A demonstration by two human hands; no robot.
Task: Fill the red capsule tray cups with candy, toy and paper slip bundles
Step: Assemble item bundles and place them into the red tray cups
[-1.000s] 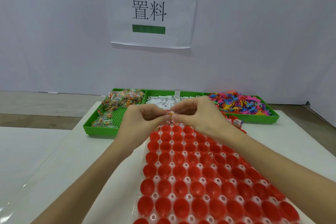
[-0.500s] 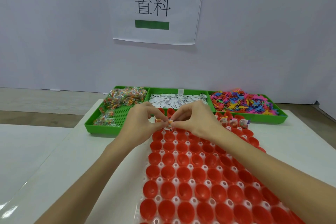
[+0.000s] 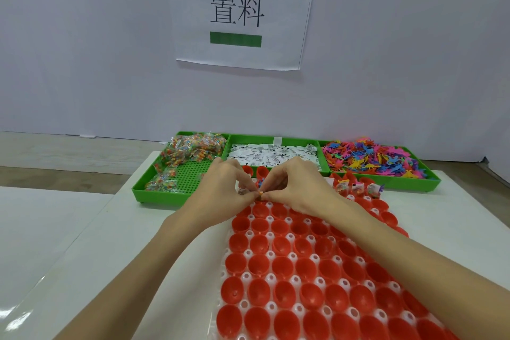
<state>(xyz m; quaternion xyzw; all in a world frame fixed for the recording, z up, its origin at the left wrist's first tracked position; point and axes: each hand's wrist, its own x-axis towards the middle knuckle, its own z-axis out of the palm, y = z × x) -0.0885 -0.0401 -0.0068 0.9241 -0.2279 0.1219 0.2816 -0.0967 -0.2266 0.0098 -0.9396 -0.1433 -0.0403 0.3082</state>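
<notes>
A tray of red capsule cups [image 3: 300,279] lies on the white table in front of me. My left hand [image 3: 230,188] and my right hand [image 3: 298,188] meet over its far end, and both pinch a small bundle [image 3: 259,193] with an orange bit showing between the fingertips. Three filled cups [image 3: 356,189] hold candy bags and toys in the far right row. Behind stands a green tray [image 3: 193,200] with candy bags [image 3: 193,148], paper slips [image 3: 273,156] and colourful plastic toys [image 3: 369,157].
A paper sign [image 3: 240,11] hangs on the white wall behind the trays. A second white table surface [image 3: 33,229] lies to the left, with a gap between it and this one. The wood floor shows beyond the table edges.
Both hands moved slightly down toward the far cups while still pinching the bundle together. The camera tilted down, so the green trays and filled cups show more fully.
</notes>
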